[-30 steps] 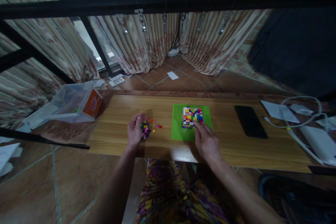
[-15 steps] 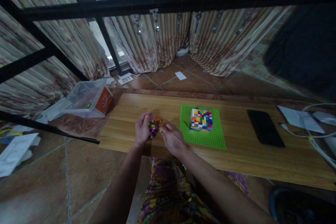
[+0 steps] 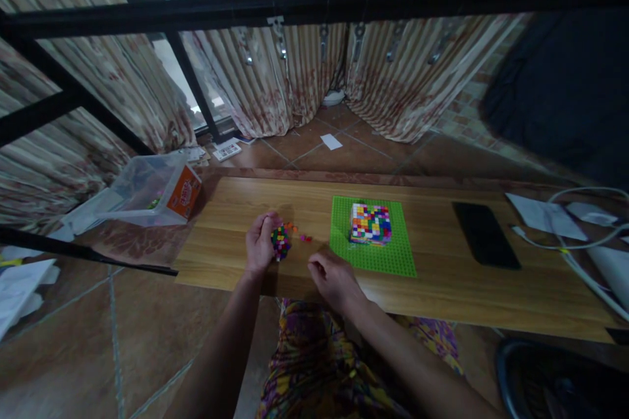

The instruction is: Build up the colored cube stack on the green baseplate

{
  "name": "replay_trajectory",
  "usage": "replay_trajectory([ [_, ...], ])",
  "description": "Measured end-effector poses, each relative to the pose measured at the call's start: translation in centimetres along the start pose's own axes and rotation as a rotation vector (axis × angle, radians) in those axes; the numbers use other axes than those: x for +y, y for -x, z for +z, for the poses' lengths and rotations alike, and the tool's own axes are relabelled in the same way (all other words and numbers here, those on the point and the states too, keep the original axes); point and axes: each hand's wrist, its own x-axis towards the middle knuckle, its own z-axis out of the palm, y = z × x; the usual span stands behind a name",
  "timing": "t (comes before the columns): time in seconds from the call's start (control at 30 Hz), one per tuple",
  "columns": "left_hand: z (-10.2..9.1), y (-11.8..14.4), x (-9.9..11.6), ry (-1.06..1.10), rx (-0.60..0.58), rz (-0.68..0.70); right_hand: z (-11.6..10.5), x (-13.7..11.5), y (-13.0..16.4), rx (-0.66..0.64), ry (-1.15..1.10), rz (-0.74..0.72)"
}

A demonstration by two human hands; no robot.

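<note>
My left hand (image 3: 260, 242) lies on the table against the left side of a heap of small coloured toy bricks (image 3: 281, 243). Its fingers are curled in with the thumb on top, and whatever they may hold is hidden. To the right of the heap, my right hand (image 3: 335, 279) hovers near the table's front edge, thumb and fingers pressed together. Anything in that pinch is too small to make out. A few red and pink bricks (image 3: 306, 238) lie apart between the hands. On a green baseplate (image 3: 339, 252) stands a multicoloured brick block (image 3: 370, 224).
A black phone-like slab (image 3: 485, 236) lies on the wooden table (image 3: 221, 209) at the right, near white paper (image 3: 543, 216) and cables. On the left stands a clear plastic box (image 3: 142, 193) with an orange label. A dark rail (image 3: 314, 3) crosses above.
My right hand has drawn back from the heap, toward the right and the front edge. Red and pink bricks now show apart from the heap. The whole view has shifted slightly.
</note>
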Motion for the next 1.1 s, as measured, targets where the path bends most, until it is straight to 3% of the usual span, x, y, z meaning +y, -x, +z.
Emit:
replay_trajectory([
  [0.23,0.1,0.1,0.3,-0.004,0.012,-0.030,-4.7,1.6,3.5,0.219,-0.258,0.221],
  [0.43,0.1,0.0,0.2,-0.025,0.019,-0.008,-6.8,4.2,3.7,0.465,-0.432,0.449],
  [0.7,0.1,0.0,0.2,-0.041,0.024,-0.013,-7.5,5.4,2.3,0.569,-0.228,0.424],
  [1.1,0.2,0.0,0.2,-0.025,0.018,0.000,-7.3,5.0,1.3,0.589,-0.131,0.384],
])
